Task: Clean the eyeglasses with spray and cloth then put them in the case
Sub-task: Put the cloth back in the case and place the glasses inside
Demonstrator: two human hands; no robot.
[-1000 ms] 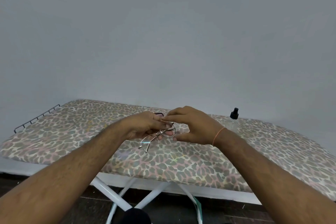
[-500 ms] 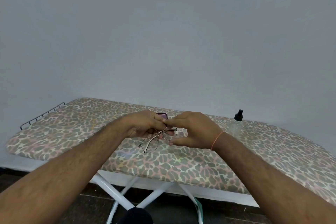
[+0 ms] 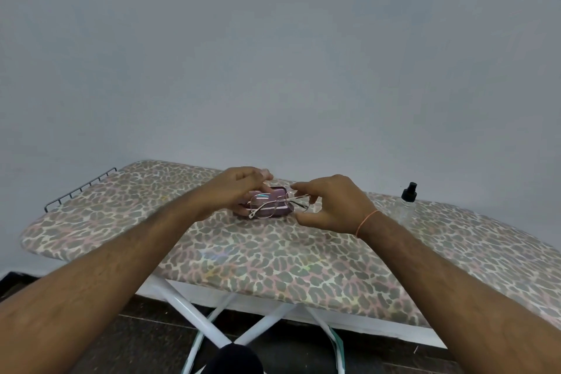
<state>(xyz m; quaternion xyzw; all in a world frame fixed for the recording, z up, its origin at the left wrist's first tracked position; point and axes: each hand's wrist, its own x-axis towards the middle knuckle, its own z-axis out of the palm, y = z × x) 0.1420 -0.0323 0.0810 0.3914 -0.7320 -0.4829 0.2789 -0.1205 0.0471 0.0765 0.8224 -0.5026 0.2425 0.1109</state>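
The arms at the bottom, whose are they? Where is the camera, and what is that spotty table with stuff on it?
The camera sits on a person's head, looking down, so those are that person's own arms. The spotty table is an ironing board with a leopard-print cover. The right hand pinches one end of thin metal eyeglasses. The left hand is at their other end, but it is blurred, so I cannot tell if it grips them. Behind the glasses lies a pink case. On the right stands a clear spray bottle with a black top.
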